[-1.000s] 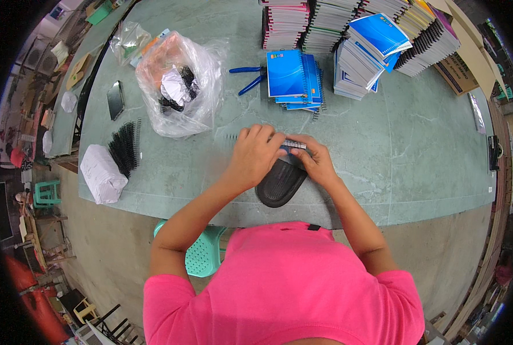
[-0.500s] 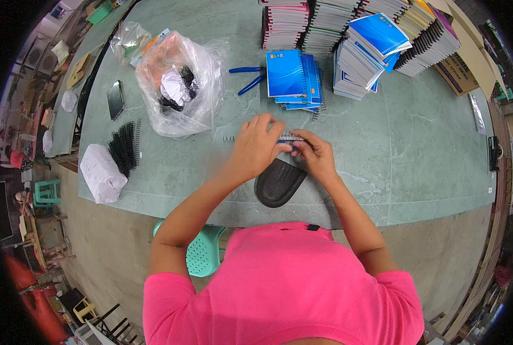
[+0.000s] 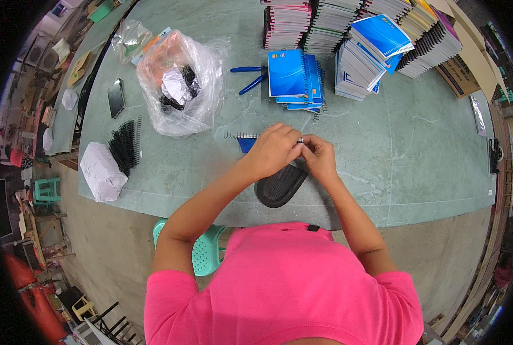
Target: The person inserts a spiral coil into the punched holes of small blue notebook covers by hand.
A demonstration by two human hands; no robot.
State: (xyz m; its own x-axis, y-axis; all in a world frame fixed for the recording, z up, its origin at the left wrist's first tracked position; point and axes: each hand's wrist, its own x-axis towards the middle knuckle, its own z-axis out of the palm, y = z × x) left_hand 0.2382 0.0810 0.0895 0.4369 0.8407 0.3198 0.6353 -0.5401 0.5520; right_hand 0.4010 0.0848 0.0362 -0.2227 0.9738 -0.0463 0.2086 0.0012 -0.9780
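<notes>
A small blue notebook stretches leftward from under my left hand, whose closed fingers grip it. A dark wire coil runs along its far edge, with a loose end past the left corner. At the other end my right hand pinches the coil's edge between thumb and fingers, close against my left fingertips. My hands hide most of the notebook. Just below them on the table lies a black rounded pad, like the end of a slipper.
Beyond my hands are stacked blue notebooks, blue-handled pliers and taller notebook piles. On the left are a clear plastic bag, loose black coils, a white wrapped bundle and a phone. A cardboard box stands far right.
The notebook's blue cover and coil now show to the left of my left hand, where only loose coil showed before. My left hand has shifted slightly right, closer to my right hand.
</notes>
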